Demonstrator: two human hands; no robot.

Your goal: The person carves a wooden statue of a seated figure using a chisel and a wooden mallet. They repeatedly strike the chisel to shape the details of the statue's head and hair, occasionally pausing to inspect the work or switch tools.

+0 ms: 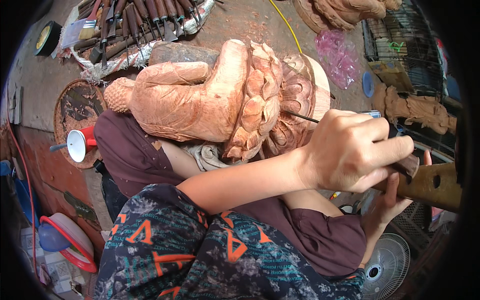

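A carved wooden seated figure (182,107) lies on its side across my lap, its knobbly head to the left. Its petal-carved base (297,100) is at the right end. My left hand (355,150) is closed around the handle of a carving chisel (302,117), whose thin dark blade reaches the carved petals. The handle's brown butt end shows beyond my fingers. Just to the right and below, my right hand (392,197) grips a brown wooden mallet (432,187) with a hole in it, close to the chisel's butt. Part of that hand is hidden behind the mallet.
Many chisels (145,17) and a brush (89,27) lie on a sack at the top left. A round basket (62,107) and a red-and-white cup (77,145) stand left. Pink plastic (337,57) and another carving (415,107) lie right. A fan (385,267) is lower right.
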